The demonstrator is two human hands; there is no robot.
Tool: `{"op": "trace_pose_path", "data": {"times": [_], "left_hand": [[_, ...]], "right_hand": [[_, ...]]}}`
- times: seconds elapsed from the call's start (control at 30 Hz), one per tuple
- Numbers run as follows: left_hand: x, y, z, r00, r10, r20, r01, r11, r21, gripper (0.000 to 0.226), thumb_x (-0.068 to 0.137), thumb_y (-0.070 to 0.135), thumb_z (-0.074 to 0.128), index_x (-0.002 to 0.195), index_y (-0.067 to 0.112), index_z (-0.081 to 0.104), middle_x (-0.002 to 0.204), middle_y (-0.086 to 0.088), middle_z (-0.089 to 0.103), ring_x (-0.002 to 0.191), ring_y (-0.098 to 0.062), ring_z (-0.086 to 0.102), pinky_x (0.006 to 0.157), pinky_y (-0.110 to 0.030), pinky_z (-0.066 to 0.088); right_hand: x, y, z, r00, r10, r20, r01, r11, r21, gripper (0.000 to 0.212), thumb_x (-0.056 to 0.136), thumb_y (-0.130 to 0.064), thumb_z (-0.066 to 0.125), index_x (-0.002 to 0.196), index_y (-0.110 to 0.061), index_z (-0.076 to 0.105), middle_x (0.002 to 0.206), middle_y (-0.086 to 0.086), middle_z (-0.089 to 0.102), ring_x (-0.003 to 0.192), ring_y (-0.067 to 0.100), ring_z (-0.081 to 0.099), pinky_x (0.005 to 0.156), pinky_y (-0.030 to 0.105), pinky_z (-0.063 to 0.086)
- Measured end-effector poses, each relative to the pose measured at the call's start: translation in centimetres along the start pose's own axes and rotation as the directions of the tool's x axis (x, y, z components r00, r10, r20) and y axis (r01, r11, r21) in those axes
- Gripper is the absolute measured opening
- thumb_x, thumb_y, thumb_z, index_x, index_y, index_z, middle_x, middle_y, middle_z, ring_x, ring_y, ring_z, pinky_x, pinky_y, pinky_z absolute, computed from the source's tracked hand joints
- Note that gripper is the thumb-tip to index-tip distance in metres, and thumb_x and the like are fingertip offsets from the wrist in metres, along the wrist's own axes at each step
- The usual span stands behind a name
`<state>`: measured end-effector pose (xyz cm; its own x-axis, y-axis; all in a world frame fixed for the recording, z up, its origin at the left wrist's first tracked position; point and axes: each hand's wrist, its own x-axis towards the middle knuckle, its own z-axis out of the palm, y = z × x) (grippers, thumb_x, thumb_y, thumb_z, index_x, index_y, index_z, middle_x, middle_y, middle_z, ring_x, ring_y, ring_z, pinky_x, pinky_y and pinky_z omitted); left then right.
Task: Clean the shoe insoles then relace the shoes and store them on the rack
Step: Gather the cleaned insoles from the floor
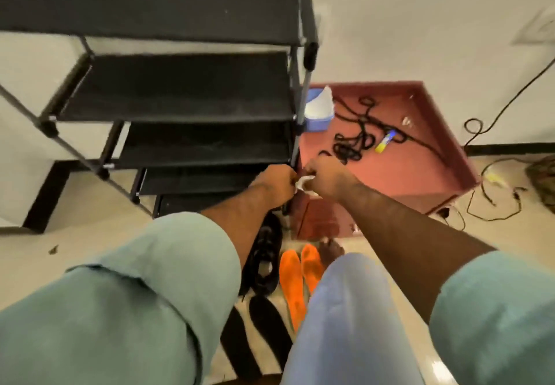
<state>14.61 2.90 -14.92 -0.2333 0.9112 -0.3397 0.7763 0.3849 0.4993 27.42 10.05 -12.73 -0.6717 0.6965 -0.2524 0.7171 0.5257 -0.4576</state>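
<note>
With our left hand (274,181) and right hand (326,178) both pinching a white wipe (304,181) above the orange insoles (295,279) on the floor, we could tear it by pulling apart.

Floor (99,234) — pale tile bearing a black rack (180,99), a red cabinet (420,180), black shoes (264,261), two orange insoles (295,282), a black insole (270,315) and loose cables (495,201). Cabinet top — black laces (357,135), a blue tissue box (318,111), a yellow-and-blue tube (386,141).
</note>
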Motion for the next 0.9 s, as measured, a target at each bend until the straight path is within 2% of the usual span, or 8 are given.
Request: {"op": "trace_pose_path", "data": {"times": [0.17, 0.33, 0.47, 0.6, 0.67, 0.73, 0.8, 0.9], "left_hand": [[3.4, 6.2, -1.9, 0.994, 0.081, -0.079, -0.082, 0.997, -0.001, 0.029, 0.089, 0.016, 0.053, 0.113, 0.008, 0.066, 0.119, -0.015, 0.065, 0.11, -0.035, 0.061, 0.092, -0.041, 0.051], [9.0, 8.6, -1.6, 0.984, 0.054, -0.167, -0.079, 0.986, -0.148, 0.027, 0.097, 0.015, 0.048, 0.117, 0.002, 0.061, 0.12, -0.019, 0.064, 0.11, -0.037, 0.059, 0.093, -0.04, 0.048], [14.6, 7.7, 1.7, 0.99, 0.03, -0.135, -0.059, 0.976, -0.21, 0.035, 0.099, 0.012, 0.044, 0.132, 0.009, 0.054, 0.126, -0.014, 0.06, 0.117, -0.033, 0.056, 0.097, -0.036, 0.046], [18.6, 6.5, 4.2, 0.998, -0.033, -0.045, 0.027, 0.99, -0.14, 0.045, 0.101, 0.015, 0.044, 0.144, 0.007, 0.042, 0.146, -0.017, 0.045, 0.134, -0.032, 0.043, 0.112, -0.036, 0.033], [20.4, 6.1, 5.3, 0.998, -0.05, -0.036, 0.045, 0.99, -0.134, 0.052, 0.103, 0.016, 0.042, 0.152, 0.006, 0.027, 0.158, -0.016, 0.029, 0.144, -0.028, 0.029, 0.114, -0.03, 0.021], [21.9, 5.9, 6.0, 0.994, -0.062, -0.086, 0.05, 0.99, -0.131, 0.056, 0.103, 0.013, 0.042, 0.154, 0.009, 0.022, 0.161, -0.012, 0.024, 0.147, -0.024, 0.023, 0.116, -0.027, 0.016], [23.1, 5.6, 6.4, 0.989, -0.089, -0.117, 0.07, 0.985, -0.155, 0.051, 0.098, 0.008, 0.045, 0.148, 0.01, 0.035, 0.151, -0.012, 0.039, 0.139, -0.026, 0.037, 0.115, -0.031, 0.029], [24.2, 5.2, 6.7, 0.982, -0.112, -0.154, 0.076, 0.971, -0.226, 0.038, 0.094, 0.009, 0.049, 0.132, 0.011, 0.054, 0.132, -0.01, 0.057, 0.121, -0.027, 0.055, 0.103, -0.038, 0.046]], "right_hand": [[0.9, 3.6, -6.6, 0.993, 0.01, -0.115, -0.008, 1.0, 0.022, 0.012, 0.08, -0.018, 0.068, 0.084, -0.01, 0.076, 0.081, 0.011, 0.072, 0.077, 0.024, 0.066, 0.071, 0.031, 0.052], [6.2, 7.2, -8.8, 0.968, 0.069, -0.243, -0.056, 0.997, 0.056, 0.008, 0.08, -0.014, 0.065, 0.078, -0.012, 0.073, 0.073, 0.008, 0.066, 0.072, 0.023, 0.06, 0.063, 0.023, 0.038], [12.7, 9.8, -9.0, 0.942, 0.064, -0.329, -0.031, 0.994, 0.103, 0.01, 0.081, -0.014, 0.066, 0.073, -0.009, 0.07, 0.064, 0.012, 0.062, 0.067, 0.03, 0.056, 0.061, 0.027, 0.037], [19.0, 10.5, -8.9, 0.929, 0.041, -0.368, -0.011, 0.996, 0.083, 0.017, 0.085, -0.016, 0.065, 0.091, -0.002, 0.073, 0.084, 0.013, 0.066, 0.077, 0.027, 0.053, 0.057, 0.022, 0.032], [22.0, 10.6, -8.3, 0.939, 0.001, -0.343, 0.022, 0.998, 0.061, 0.02, 0.086, -0.014, 0.062, 0.099, -0.004, 0.073, 0.098, 0.014, 0.07, 0.086, 0.023, 0.058, 0.066, 0.023, 0.038], [24.9, 11.2, -7.1, 0.961, -0.006, -0.275, 0.001, 1.0, -0.02, 0.025, 0.087, -0.014, 0.06, 0.109, -0.009, 0.071, 0.116, 0.013, 0.067, 0.106, 0.027, 0.06, 0.087, 0.027, 0.045], [26.7, 11.8, -6.1, 0.968, 0.033, -0.248, -0.049, 0.997, -0.059, 0.032, 0.089, -0.009, 0.056, 0.12, -0.013, 0.065, 0.127, 0.009, 0.061, 0.117, 0.027, 0.055, 0.099, 0.028, 0.042], [27.9, 12.2, -5.4, 0.962, 0.058, -0.268, -0.083, 0.993, -0.083, 0.039, 0.09, -0.005, 0.052, 0.126, -0.015, 0.06, 0.133, 0.009, 0.056, 0.122, 0.027, 0.052, 0.103, 0.028, 0.037]]}}
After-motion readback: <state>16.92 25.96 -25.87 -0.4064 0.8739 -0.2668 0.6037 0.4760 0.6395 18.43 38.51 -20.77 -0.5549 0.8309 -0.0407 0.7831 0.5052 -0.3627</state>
